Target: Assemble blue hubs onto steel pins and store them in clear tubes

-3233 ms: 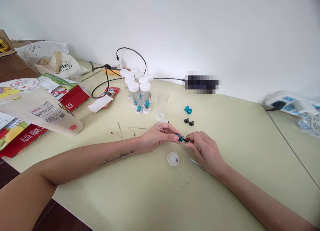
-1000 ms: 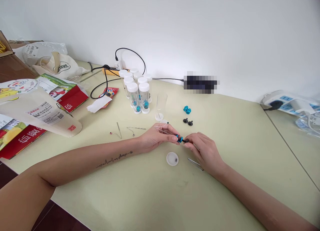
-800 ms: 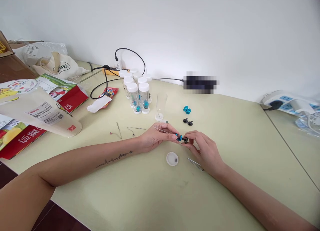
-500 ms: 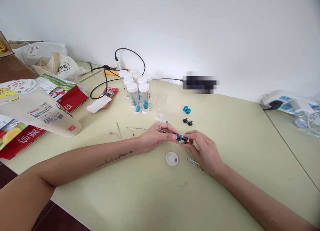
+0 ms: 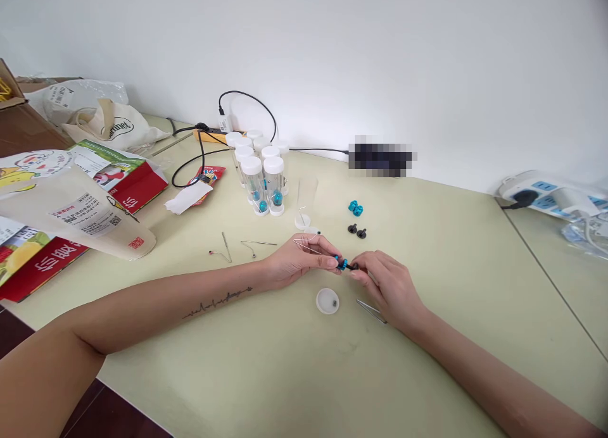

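Observation:
My left hand [image 5: 304, 258] is closed on a small blue metal knob [image 5: 342, 264], and a thin bent wire [image 5: 306, 243] sticks out from the same hand. My right hand [image 5: 386, 283] pinches a black flanged screw [image 5: 353, 267], whose shank points into the blue knob. Below the hands lies a white cap [image 5: 327, 301] with a small dark piece in it. Tweezers [image 5: 372, 311] lie partly beneath my right hand. Two more blue knobs [image 5: 355, 208] and two black screws [image 5: 357, 231] rest behind the hands.
Several capped clear tubes [image 5: 259, 178] with blue parts stand behind my left hand, beside an open clear tube [image 5: 306, 200]. Bent wires [image 5: 228, 251] lie left of it. A plastic cup [image 5: 80, 213] and boxes [image 5: 121, 175] crowd the left; a power strip [image 5: 546, 194] sits right.
My right fingers have shifted slightly around the black screw, and its head is now more covered. The knob and screw have tilted a little; my left hand is almost unmoved.

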The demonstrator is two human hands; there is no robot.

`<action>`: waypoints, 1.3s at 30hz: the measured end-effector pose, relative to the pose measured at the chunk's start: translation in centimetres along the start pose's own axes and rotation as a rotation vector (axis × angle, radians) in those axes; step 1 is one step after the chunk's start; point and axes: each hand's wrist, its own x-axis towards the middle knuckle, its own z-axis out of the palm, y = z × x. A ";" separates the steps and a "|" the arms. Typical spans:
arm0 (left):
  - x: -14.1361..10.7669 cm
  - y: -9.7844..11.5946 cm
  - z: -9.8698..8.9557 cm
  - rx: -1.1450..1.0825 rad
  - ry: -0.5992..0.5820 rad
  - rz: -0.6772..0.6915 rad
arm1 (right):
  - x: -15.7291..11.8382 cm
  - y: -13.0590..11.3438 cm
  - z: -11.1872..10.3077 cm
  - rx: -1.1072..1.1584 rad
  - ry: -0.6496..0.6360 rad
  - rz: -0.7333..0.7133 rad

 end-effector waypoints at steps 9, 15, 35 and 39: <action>0.0 0.0 0.0 0.001 0.000 -0.006 | 0.1 -0.1 -0.1 0.011 0.001 -0.008; 0.0 0.0 0.0 -0.005 0.027 -0.010 | 0.0 0.0 0.1 0.004 -0.001 0.049; 0.0 0.0 0.0 0.001 0.028 -0.007 | 0.1 0.0 0.0 0.018 -0.022 0.032; 0.0 0.1 0.1 0.004 0.009 -0.009 | 0.3 -0.2 -0.2 0.001 -0.043 0.034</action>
